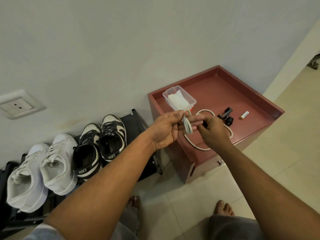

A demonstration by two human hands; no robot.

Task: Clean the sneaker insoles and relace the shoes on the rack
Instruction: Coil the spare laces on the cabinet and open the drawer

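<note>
A white shoelace (187, 126) is wound in loops round the fingers of my left hand (170, 129), which holds it above the front of a red cabinet top (225, 94). My right hand (213, 129) pinches the lace just right of those loops. The rest of the lace trails in a loose curve (194, 144) over the cabinet top. On the black shoe rack (136, 122) at the left stand a white pair of sneakers (43, 168) and a black-and-white pair (102, 144), the latter with black laces.
A clear plastic tub (180, 99) with white wipes, a small black clamp mount (226, 116) and a battery (244, 115) lie on the cabinet top. A wall socket (19, 104) is at the left. Bare feet (223, 207) stand on the pale tiled floor.
</note>
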